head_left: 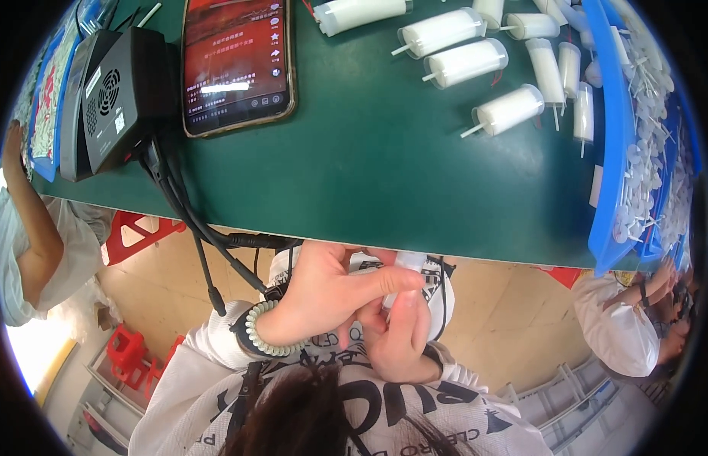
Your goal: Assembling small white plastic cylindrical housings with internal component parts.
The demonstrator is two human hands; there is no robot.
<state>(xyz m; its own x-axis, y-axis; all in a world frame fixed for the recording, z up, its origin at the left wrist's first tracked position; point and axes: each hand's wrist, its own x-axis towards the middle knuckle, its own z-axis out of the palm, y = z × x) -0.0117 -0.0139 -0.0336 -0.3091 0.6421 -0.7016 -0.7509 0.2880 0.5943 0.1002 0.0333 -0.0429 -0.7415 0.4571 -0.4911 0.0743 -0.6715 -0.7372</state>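
Note:
Just off the table's near edge, over my lap, my two hands are closed together around a small whitish plastic tube [409,261]. My left hand [323,292] wraps it from the left, thumb stretched across its side. From below, my right hand [400,334] pinches the lower part with thumb and fingertips. Fingers cover most of the tube, so its ends are hard to make out. Several white cylinders in see-through sleeves, such as the nearest cylinder [510,111], lie at the far right of the green table [354,167]; thin white sticks poke from some.
A phone [236,64] with a lit screen lies at the far left, beside a black boxy device [130,102] with cables [171,182] hanging over the edge. Blue bins [609,152] of small white plastic parts line the right. Other people [34,251] sit at both sides.

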